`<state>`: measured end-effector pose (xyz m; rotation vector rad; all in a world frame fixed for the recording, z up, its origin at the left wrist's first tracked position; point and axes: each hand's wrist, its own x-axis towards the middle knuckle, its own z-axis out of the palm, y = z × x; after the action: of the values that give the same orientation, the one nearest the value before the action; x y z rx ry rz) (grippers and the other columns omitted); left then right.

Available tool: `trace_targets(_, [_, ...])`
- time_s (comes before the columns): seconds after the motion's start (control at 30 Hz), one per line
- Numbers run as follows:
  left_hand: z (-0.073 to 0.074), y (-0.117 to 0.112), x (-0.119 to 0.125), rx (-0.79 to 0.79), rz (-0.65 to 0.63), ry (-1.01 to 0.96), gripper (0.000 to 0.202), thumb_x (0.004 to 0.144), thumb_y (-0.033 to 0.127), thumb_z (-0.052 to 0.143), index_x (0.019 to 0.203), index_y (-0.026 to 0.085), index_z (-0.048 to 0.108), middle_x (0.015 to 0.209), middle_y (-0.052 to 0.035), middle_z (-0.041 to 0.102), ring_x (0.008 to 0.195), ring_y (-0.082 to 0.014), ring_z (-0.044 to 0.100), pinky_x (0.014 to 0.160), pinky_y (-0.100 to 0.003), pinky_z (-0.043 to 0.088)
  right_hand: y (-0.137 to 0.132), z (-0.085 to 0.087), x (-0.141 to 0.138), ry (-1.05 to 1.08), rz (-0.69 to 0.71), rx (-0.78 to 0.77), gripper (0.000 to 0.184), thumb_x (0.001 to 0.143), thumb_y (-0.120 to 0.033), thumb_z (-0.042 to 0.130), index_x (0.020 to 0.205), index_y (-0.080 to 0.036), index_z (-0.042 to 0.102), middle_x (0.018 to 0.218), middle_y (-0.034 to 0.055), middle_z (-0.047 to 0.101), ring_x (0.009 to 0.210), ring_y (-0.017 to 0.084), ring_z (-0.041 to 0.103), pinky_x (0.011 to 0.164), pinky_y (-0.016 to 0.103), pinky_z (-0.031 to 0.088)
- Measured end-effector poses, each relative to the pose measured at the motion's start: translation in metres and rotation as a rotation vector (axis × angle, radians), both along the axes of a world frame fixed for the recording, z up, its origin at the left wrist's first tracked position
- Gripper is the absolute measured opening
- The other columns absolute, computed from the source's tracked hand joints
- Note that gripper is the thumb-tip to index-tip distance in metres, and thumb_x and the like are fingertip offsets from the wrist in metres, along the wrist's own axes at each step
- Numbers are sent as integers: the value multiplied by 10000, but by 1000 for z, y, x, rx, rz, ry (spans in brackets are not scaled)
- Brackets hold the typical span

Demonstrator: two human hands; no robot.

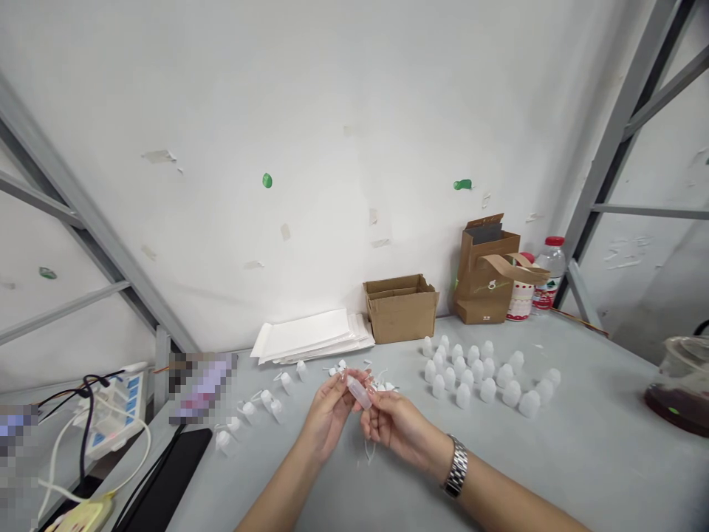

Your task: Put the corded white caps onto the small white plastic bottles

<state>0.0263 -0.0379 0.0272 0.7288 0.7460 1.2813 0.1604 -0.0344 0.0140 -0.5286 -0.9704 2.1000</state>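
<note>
Between my two hands is a small translucent plastic bottle (360,393), tilted. My left hand (326,414) is closed on its upper end, thumb and fingers pinching it. My right hand (396,428), below a metal-band wristwatch (456,465), is closed on the lower end. Small white caps with thin strips (339,367) lie just behind my fingers, some partly hidden by them. To the left stand several small bottles with white tops (249,412) in a loose row. Several translucent bottles (462,395) stand grouped to the right. A thin white strip (369,451) lies under my right hand.
At the back are white envelopes (310,336), an open cardboard box (403,314), a brown paper bag (481,288) and a red-capped bottle (550,273). A power strip (119,410) with cables and a black flat object (171,480) lie left. A container of dark liquid (681,391) stands right.
</note>
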Motion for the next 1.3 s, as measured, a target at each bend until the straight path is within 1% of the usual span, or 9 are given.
trace_targets(0.17, [0,-3,4,-38,14,28,169,707,293,624,774,138,637,909,-90,677,917,-200,581,793,-280,424,-1,1,-4,-167,-122,174,375,679,-503,596,629,-140,519,515,6,559,430,71,433,468,209,303])
trace_targets(0.4, [-3,-4,3,-8,-106,-46,197,759,325,553,825,154,626,991,-97,654,961,-227,567,868,-362,388,-12,2,3,-715,-481,831,250,826,-412,443,779,-183,534,728,33,580,682,162,508,650,278,373])
trace_targets(0.47, [-3,-4,3,-7,-119,-55,215,765,338,544,842,155,626,984,-98,657,997,-235,552,906,-386,362,-13,2,4,-765,-503,906,233,835,-390,435,805,-185,541,779,52,586,710,171,503,664,287,370])
trace_targets(0.53, [-4,-3,3,-6,-117,-47,263,764,355,543,909,151,623,1000,-106,652,1014,-243,544,923,-396,347,-12,3,4,-747,-475,861,251,844,-402,414,792,-186,531,740,42,586,668,160,504,636,279,372])
trace_targets(0.67, [-4,-1,2,-20,-94,-54,374,754,372,556,1064,163,579,1062,-111,629,1042,-235,529,940,-381,332,-5,5,2,-535,-340,602,355,817,-504,403,698,-183,496,553,-15,541,512,118,473,541,249,362])
trace_targets(0.8, [-3,-2,1,-31,-51,-50,290,728,323,602,962,155,631,1018,-88,649,1077,-218,508,963,-333,326,-1,5,-1,-195,-93,300,405,740,-555,490,686,-155,520,480,-15,541,428,93,453,475,226,326])
trace_targets(1.0, [1,-6,5,27,-60,12,289,745,387,560,819,126,658,907,-100,676,1066,-242,513,943,-339,343,-2,4,2,112,129,-43,309,712,-418,602,742,-111,586,486,-11,536,430,69,441,504,217,342])
trace_targets(1.1, [3,-6,4,40,-35,62,279,711,367,605,809,113,666,916,-114,678,1032,-255,534,922,-341,355,-1,5,3,74,128,-28,341,727,-457,568,750,-117,593,503,-2,547,447,80,455,521,231,361])
trace_targets(1.3, [1,0,-1,-4,81,121,273,662,340,657,820,119,667,976,-124,666,1017,-249,539,840,-314,399,1,7,1,-431,-300,405,339,641,-473,645,751,-153,613,628,7,598,568,125,515,562,244,381])
